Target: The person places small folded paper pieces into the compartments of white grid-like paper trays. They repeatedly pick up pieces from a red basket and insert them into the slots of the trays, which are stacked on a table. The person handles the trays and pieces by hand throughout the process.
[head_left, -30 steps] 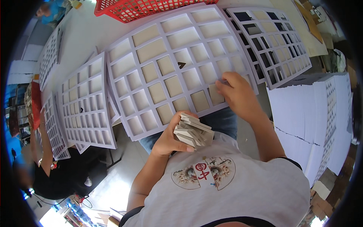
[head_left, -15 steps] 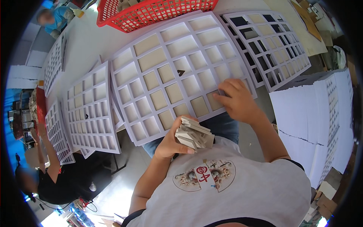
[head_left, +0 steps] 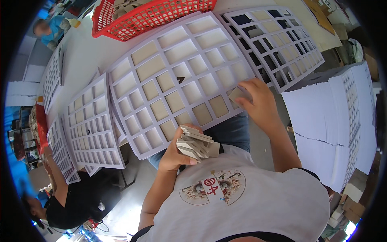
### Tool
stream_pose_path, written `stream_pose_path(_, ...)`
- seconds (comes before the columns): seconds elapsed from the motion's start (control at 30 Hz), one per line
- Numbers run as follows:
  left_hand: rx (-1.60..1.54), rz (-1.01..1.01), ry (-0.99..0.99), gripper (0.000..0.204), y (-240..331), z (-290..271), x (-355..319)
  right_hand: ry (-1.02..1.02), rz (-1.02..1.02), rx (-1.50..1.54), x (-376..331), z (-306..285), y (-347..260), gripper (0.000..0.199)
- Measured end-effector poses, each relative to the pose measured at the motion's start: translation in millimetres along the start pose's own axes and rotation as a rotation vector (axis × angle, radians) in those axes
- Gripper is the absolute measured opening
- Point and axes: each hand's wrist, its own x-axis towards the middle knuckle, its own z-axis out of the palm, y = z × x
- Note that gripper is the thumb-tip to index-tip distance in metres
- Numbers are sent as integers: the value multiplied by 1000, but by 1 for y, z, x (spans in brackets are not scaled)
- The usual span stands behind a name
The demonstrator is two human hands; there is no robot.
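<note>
Grey-brown cardboard squares, a loose fanned stack, clamped in the left hand, fingers curled under and thumb on top, held close to the chest just below the near edge of the sheet.

One grey-brown cardboard square, pinched between thumb and fingers of the right hand, at the near right corner of the sheet.

Large white die-cut cardboard sheet with a grid of square windows, directly ahead of both hands; most windows show tan card behind them.

Second white gridded sheet with darker openings, beyond the right hand.

Smaller white gridded sheets, off to the left of the left hand.

Red plastic mesh basket, far beyond both hands.

Pile of plain white sheets, to the right of the right hand.
</note>
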Motion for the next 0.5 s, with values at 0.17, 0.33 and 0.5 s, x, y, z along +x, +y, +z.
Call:
stream_pose_path(0.17, -3, -11, -28, 93, -3, 1, -7, -71, 14, -67, -1, -2, -5, 36)
stream_pose_path(0.33, 58, -81, -38, 94, 16, 2, 2, 24, 8, 157, 6, -9, 4, 38)
stream_pose_path(0.5, -54, -99, -41, 92, 17, 8, -19, -13, 123, 320, 7, 2, 8, 41)
